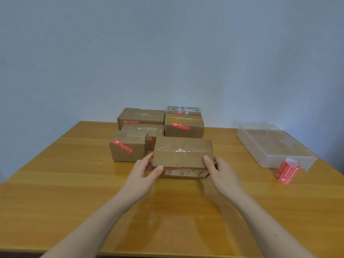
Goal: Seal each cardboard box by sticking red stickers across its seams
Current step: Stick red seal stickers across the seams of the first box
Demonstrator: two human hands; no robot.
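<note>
A brown cardboard box sits tilted at the table's middle, its near edge lifted. My left hand grips its left end and my right hand grips its right end. A strip of red sticker shows along its lower front edge, above a taped face. Behind it stand several more cardboard boxes: a small one at the left with a red sticker, a larger one at the back left, and one at the back right with a red sticker. A roll of red stickers stands at the right.
A clear plastic bin lies on the wooden table at the right, just behind the sticker roll. A pale wall rises behind the table's far edge.
</note>
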